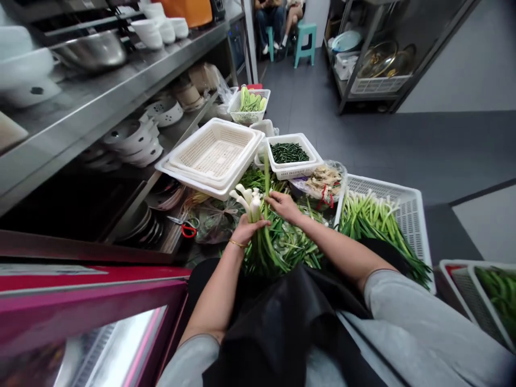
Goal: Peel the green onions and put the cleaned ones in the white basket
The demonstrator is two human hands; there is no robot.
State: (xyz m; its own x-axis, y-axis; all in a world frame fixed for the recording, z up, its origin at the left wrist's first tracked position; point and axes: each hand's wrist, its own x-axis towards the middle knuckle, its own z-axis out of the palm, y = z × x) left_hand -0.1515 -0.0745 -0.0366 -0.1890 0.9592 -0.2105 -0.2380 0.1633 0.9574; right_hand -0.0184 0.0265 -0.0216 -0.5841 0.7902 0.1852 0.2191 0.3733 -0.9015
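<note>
My left hand (245, 230), with a gold bracelet at its wrist, is closed round a bunch of scallions (253, 208). Their white ends point up and away from me, and the green leaves hang down below the fist. Just to the right, my right hand (283, 207) pinches a long green scallion leaf (266, 174) that stands upright beside the bunch. Beneath both hands spreads a heap of loose green leaves (296, 242). More scallions (368, 212) lie in a white plastic basket (411, 215) on my right, white ends away from me.
Stacked white baskets (181, 161) stand ahead on the left. Beyond the heap is a basket of green chillies (288, 152). Red-handled scissors (188, 230) lie at the left, near a steel shelf (121, 88) with bowls. Two people sit far back near a turquoise stool (305, 45).
</note>
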